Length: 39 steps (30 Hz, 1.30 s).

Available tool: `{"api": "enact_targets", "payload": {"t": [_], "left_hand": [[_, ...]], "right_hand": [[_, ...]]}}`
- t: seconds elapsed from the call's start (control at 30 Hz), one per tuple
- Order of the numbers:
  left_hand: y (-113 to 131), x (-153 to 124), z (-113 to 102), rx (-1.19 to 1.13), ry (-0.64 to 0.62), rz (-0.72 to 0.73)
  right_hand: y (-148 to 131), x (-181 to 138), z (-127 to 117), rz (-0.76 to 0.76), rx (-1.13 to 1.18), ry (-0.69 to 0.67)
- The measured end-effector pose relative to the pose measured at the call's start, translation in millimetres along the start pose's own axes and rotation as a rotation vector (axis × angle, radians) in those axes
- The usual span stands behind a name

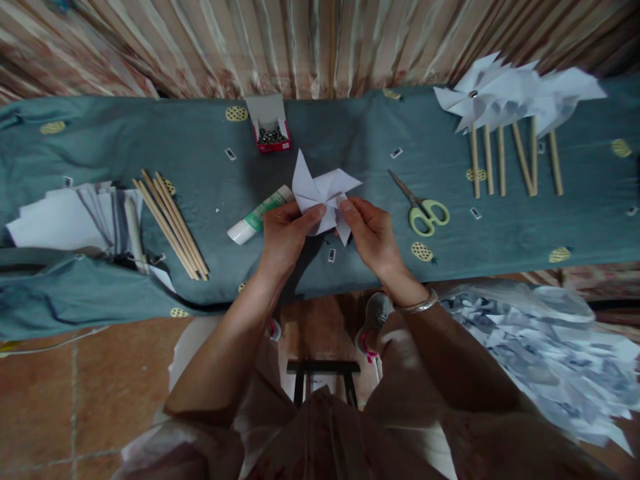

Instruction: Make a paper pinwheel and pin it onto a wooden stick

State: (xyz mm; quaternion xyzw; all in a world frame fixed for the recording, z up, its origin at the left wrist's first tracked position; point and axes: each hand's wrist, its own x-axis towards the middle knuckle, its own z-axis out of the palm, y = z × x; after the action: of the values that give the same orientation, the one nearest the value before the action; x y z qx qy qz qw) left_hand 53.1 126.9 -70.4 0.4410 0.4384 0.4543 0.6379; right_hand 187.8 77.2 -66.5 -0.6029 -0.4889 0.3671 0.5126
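A white paper pinwheel [320,193] without a stick is held above the table between both hands. My left hand [286,233] pinches its lower left side, the thumb pressed near the centre. At the right, my right hand [370,230] grips a folded blade between thumb and fingers. Just left of the pinwheel lies a glue stick [260,215] with a green label, partly behind my left hand. An open red box of metal pushpins [273,137] stands beyond it. Green-handled scissors [423,210] rest to the right of my right hand.
Finished pinwheels on sticks [520,93] lie at the far right. Several wooden sticks [173,227] and a stack of white paper [65,217] are at the left. A bag of paper scraps [545,353] sits below the right edge of the cloth-covered table [340,133]. A curtain [300,47] hangs behind.
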Motion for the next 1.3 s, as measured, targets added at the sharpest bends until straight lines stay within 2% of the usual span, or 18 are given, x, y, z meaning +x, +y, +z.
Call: {"api": "enact_targets", "payload": {"t": [0.33, 0.57, 0.93, 1.3], "left_hand": [[0, 0, 0, 0.004, 0.035, -0.007], [0, -1, 1, 0.003, 0.027, -0.014], [-2, -2, -1, 0.011, 0.014, 0.004], [0, -3, 1, -0.003, 0.025, -0.022]], "right_hand": [[0, 0, -1, -0.006, -0.03, 0.013], [8, 3, -1, 0.058, 0.127, -0.021], [2, 0, -1, -0.005, 0.027, -0.017], [-1, -1, 0, 0.008, 0.004, 0.007]]}}
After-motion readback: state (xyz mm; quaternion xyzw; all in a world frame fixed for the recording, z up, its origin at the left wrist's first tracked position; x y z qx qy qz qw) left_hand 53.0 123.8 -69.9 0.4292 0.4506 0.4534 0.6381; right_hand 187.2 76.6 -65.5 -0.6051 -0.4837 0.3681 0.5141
